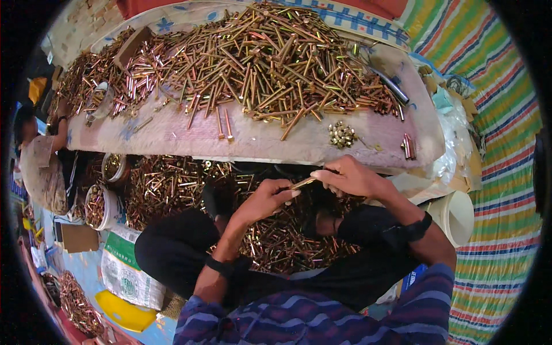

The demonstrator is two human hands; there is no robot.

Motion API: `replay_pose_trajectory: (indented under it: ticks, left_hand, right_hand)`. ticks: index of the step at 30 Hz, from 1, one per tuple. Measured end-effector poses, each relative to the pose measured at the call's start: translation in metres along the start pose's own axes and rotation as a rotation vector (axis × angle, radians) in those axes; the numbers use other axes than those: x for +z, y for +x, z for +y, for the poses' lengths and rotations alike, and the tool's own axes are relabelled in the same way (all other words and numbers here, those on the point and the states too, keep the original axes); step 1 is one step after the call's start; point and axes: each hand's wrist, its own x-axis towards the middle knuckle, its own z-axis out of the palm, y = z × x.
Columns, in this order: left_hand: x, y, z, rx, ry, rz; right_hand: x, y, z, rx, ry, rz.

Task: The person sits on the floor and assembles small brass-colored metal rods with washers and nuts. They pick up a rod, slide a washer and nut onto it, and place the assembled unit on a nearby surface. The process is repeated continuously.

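Between my two hands, above my lap, is a brass-coloured bolt [303,183]. My left hand [265,199] pinches one end of it, and my right hand [352,177] has its fingers closed around the other end. Whether a nut sits on that end is hidden by the right fingers. Ahead, a padded cloth-covered table [190,135] carries a big heap of long golden bolts [270,63]. On its near part lie a small pile of nuts [342,135], a pair of separate bolts [224,123] and a little bunch of bolts [408,146].
Many more bolts [167,195] fill the space under the table and around my legs. A white bucket [460,217] stands at right; a bolt-filled bucket [115,210] and a sack [129,270] are at left. Another person [43,167] works at far left. A metal tube [391,86] rests by the heap.
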Motion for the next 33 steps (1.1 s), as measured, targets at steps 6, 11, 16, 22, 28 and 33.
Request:
replay_pose_trajectory:
  ticks: [6, 11, 16, 22, 28, 33]
  left_hand:
    - [-0.005, -0.002, -0.003, 0.015, 0.046, 0.046]
    - [-0.014, -0.003, -0.004, 0.057, 0.081, 0.130]
    - [-0.020, -0.002, -0.010, -0.022, 0.133, 0.132]
    - [-0.012, 0.004, -0.023, 0.081, 0.173, 0.127]
    - [-0.008, 0.006, -0.017, 0.160, 0.338, 0.175]
    - [-0.008, 0.004, -0.001, -0.057, 0.022, 0.217]
  right_hand:
    - [-0.014, 0.013, -0.012, 0.167, -0.131, -0.107]
    - [-0.023, 0.047, -0.014, -0.103, -0.377, 0.050]
    - [-0.012, 0.090, 0.005, -0.441, -0.846, 0.314]
    - [-0.007, 0.124, 0.013, -0.455, -1.085, 0.253]
    - [-0.017, 0.124, 0.012, -0.521, -1.052, 0.324]
    - [-0.009, 0.086, 0.003, -0.641, -0.805, 0.503]
